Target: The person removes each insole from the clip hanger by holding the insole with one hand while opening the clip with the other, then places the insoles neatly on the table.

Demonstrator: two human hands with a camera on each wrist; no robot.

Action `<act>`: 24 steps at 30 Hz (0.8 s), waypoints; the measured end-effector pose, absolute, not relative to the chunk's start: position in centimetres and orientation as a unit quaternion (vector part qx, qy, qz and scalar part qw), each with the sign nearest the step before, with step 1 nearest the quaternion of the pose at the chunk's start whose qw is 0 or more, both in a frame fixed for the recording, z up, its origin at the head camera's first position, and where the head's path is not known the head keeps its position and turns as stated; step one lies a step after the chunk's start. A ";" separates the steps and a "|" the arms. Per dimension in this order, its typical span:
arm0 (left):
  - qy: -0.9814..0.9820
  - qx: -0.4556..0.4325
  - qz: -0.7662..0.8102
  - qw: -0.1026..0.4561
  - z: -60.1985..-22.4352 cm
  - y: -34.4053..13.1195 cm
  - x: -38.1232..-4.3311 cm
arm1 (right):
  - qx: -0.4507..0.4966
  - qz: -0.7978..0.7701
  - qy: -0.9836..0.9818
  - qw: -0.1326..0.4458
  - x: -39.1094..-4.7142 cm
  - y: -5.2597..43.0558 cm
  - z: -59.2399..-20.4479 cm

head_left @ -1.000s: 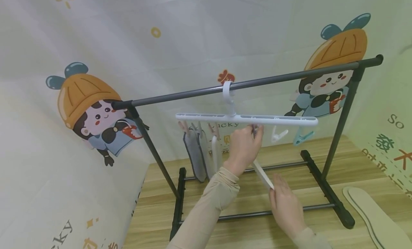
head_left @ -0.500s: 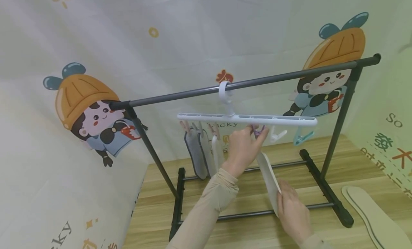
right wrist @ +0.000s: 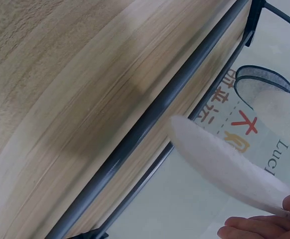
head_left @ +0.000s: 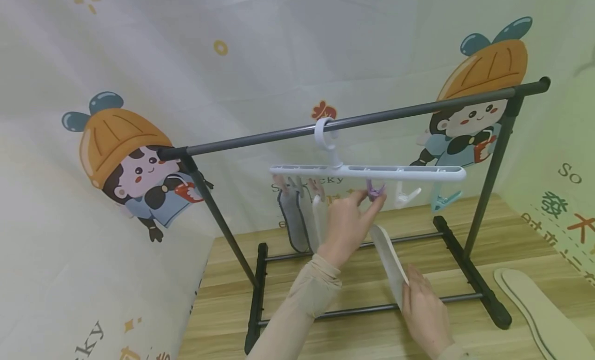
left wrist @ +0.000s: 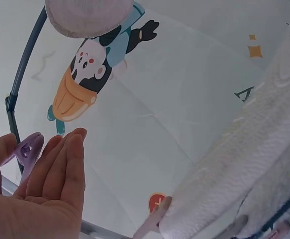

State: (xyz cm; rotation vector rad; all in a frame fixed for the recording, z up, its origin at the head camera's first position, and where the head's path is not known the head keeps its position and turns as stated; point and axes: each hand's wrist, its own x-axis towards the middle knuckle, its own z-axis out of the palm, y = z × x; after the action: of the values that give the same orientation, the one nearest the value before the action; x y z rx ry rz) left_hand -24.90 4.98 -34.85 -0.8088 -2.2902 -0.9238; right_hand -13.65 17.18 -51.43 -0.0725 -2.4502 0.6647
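A: Status on the hands?

B: Left hand (head_left: 345, 223) is up at the purple clip (head_left: 375, 190) under the white hanger bar (head_left: 367, 171), thumb and fingertips pinching it; the left wrist view shows the clip between thumb and straight fingers. Right hand (head_left: 425, 311) has its grip closed on the lower end of a white insole (head_left: 389, 262), whose top end sits just below that clip, not yet in it.

A: Step?

B: Looks like clipping the insole on. Next move likely needs the clip squeezed open and the insole tip lifted into its mouth, then released.

A: Clearance?

B: Grey and white insoles (head_left: 302, 223) already hang at the bar's left end, close to the left wrist. A white clip (head_left: 406, 194) and a blue clip (head_left: 443, 200) sit free on the right. The rack's lower rail (head_left: 372, 309) runs just beside the right hand. A spare insole (head_left: 539, 311) lies on the wooden floor (head_left: 223, 308), well apart to the right.
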 end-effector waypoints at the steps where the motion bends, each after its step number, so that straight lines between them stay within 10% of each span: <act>1: -0.845 -0.302 -0.345 0.274 -34.9 4.9 -24.8 | -0.030 0.252 -0.922 0.291 -13.6 17.2 -51.5; 24: -0.841 -0.294 -0.368 0.267 -36.5 -0.1 -21.0 | -0.051 0.266 -0.928 0.257 -12.9 19.0 -51.9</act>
State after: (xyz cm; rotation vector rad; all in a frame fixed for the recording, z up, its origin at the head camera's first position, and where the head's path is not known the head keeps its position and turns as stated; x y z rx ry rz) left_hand -21.02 -0.15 -36.50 -0.7930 -2.2706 -0.9925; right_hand -12.87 18.99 -51.92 -0.1384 -2.5176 0.7210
